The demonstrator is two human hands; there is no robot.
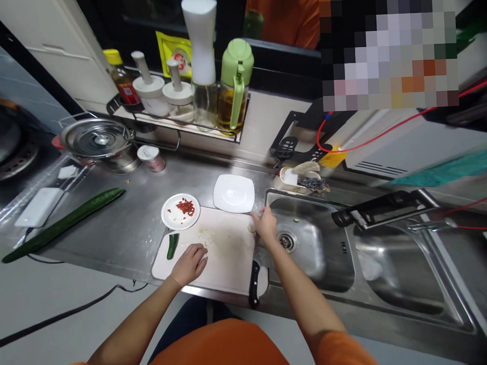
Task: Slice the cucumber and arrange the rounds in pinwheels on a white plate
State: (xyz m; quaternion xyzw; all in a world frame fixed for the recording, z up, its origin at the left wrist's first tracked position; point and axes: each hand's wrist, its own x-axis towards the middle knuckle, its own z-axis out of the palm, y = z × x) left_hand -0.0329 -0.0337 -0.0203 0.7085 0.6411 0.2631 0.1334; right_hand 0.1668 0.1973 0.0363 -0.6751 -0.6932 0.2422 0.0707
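Observation:
My left hand (189,265) rests on the white cutting board (226,258), its fingers loosely bent and nothing visible in them. A short cucumber piece (172,246) lies beside it on the board. My right hand (266,224) is at the board's upper right corner by the sink, thumb and fingers a little apart. Close to its thumb is a small pale round piece (251,227). Beyond the board is a white squarish plate (234,193); a round plate (171,219) holds chopped red pepper (185,207). A black-handled knife (254,284) lies along the board's right edge.
On the left lies a long cucumber (67,222), near a lidded steel pot (100,139) and a small jar (151,158). Seasoning containers and an oil bottle (235,86) fill the rack (176,123). A double sink (311,244) with a faucet (426,225) borders the right side.

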